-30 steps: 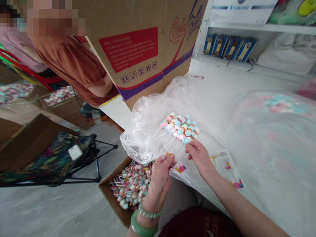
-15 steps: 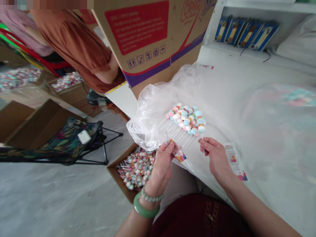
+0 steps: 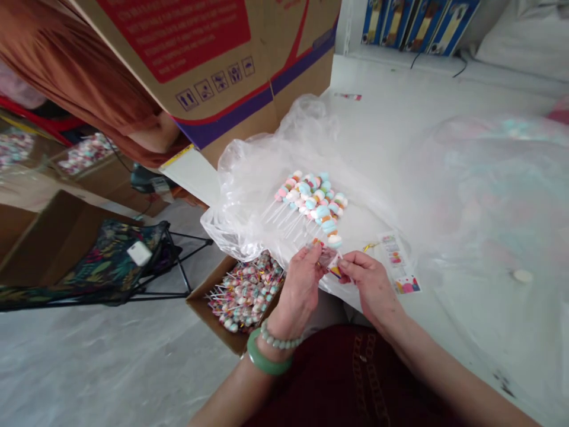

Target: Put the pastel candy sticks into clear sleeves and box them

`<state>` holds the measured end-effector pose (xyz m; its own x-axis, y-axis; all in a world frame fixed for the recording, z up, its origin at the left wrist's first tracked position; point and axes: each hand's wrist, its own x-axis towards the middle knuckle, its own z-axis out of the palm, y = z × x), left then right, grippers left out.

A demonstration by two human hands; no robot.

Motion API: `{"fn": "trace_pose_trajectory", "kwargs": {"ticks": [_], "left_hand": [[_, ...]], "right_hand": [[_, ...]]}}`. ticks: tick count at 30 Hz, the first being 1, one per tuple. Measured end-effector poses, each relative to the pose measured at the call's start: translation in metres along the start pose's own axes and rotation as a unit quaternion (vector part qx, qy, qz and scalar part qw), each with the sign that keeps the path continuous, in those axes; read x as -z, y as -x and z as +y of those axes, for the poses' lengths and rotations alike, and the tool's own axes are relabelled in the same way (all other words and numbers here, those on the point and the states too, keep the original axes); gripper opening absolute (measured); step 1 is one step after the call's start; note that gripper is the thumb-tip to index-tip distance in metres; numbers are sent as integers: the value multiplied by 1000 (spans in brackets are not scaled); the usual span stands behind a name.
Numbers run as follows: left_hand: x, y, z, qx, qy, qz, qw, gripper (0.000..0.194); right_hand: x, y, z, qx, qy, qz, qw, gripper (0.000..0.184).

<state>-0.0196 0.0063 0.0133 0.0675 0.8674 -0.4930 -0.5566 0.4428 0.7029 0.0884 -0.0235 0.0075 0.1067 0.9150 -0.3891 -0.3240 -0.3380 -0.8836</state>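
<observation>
My left hand and my right hand meet over a small clear printed packet, pinching it between their fingers. A marshmallow lollipop stands just above the packet, and its stick seems to run down towards it. Close beyond my hands, a pile of pastel marshmallow lollipops lies on a crumpled clear plastic bag. A jade bangle and a bead bracelet circle my left wrist.
A cardboard box of lollipops sits below my left hand. Printed paper labels lie to the right on a white table. A co-worker in a rust-orange garment stands left, behind a large carton.
My right hand has moved left, and both hands now close on the packet. The lollipop pile and plastic bag appear shifted up and left as the view has turned.
</observation>
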Motion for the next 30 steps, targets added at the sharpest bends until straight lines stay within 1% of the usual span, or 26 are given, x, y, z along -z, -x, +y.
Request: {"fn": "trace_pose_trajectory", "kwargs": {"ticks": [2,4,6,7,9,13,15,17,21,23,25,28,30], "left_hand": [[3,-2,5,28,18,6,999,17],[5,-7,13,46,71,52,995,11],[6,-13,22,65,133,108,983,12],[6,-16,25,74,158,127,977,13],[5,-19,31,80,190,144,968,15],[-2,-20,36,92,212,134,964,18],[-4,-19,38,97,221,125,962,19],[-5,-18,40,98,229,125,960,20],[-5,-19,42,99,239,129,957,18],[-3,-20,41,93,239,126,958,18],[-2,-21,38,74,233,126,961,16],[-1,-23,33,29,228,129,965,17],[0,-25,30,13,226,129,965,18]], "right_hand": [[15,-1,-3,5,25,12,1000,16],[33,4,-6,30,79,37,996,15],[50,12,-8,73,154,65,983,14],[56,17,-9,93,187,72,975,14],[65,26,-10,136,251,80,955,14],[68,37,-7,247,345,60,904,13],[67,37,-5,284,373,54,882,13],[66,36,-4,298,391,54,869,13],[69,33,-2,304,411,65,857,13],[71,33,-1,316,429,61,844,14],[72,33,1,342,456,67,819,14],[74,33,3,406,501,99,758,13],[74,33,5,440,524,111,721,14]]}}
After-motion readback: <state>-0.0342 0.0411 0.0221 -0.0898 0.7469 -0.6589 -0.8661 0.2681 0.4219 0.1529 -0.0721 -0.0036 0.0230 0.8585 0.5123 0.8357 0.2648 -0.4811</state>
